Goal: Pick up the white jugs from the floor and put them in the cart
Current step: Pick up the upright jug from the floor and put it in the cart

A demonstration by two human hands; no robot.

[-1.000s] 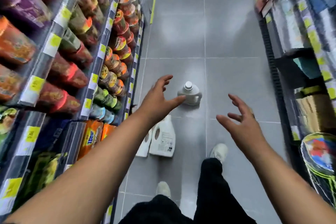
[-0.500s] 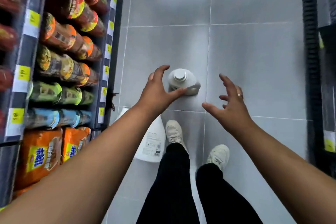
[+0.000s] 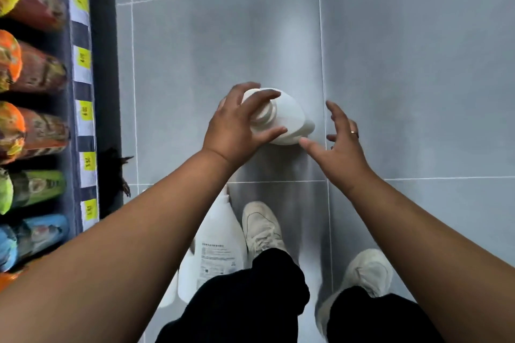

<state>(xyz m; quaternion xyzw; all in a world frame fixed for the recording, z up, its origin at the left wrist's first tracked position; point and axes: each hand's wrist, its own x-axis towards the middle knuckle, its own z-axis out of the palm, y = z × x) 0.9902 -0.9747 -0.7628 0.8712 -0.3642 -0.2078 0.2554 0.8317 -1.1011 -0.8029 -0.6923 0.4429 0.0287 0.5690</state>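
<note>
One white jug [image 3: 291, 118] stands upright on the floor [image 3: 418, 64] ahead; the left hand [image 3: 237, 125], merely beside it before, now curls round its cap [image 3: 266, 116], the right hand [image 3: 341, 149] spread empty just right. Lift looks imminent.

On the grey tiled floor [image 3: 418, 64] a labelled white jug [image 3: 220, 245] is laid beside the left shoe [image 3: 262, 228] — a capped jug [image 3: 289, 117] beyond it.

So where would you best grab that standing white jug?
Round the cap, from above: the jug stands cap-up and is narrowest there, and the left hand grips it so. The open right hand beside it could steady the wide body.
</note>
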